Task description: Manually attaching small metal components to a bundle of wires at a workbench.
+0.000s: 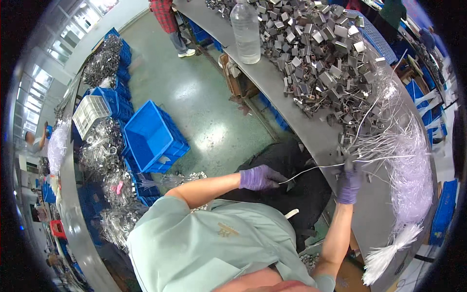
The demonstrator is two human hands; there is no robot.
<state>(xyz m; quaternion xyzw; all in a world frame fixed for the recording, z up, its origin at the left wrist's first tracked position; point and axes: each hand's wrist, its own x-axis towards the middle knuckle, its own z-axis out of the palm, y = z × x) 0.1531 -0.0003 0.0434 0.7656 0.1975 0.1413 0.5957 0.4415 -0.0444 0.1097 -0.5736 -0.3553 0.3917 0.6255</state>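
My left hand (257, 178), in a purple glove, is closed, with a thin white wire (311, 169) pinched in its fingertips above my dark-clad lap. The wire runs rightward to the table, where my right hand (349, 184), gloved the same way, is at it. Motion smears the right hand's fingers, so their grip is unclear. Beyond that hand lies a heap of small grey metal-cased parts (321, 58) with wires attached. Beside it on the right stretches a long bundle of white wires (411, 180) in a clear wrap, its frayed end (391, 255) toward me.
On the grey table (272, 87) a clear bottle (245, 34) stands at the far edge. A blue crate (153, 131) sits on the green floor to my left. More crates (112, 104) heaped with parts line that side. Another person (168, 22) stands at the far aisle.
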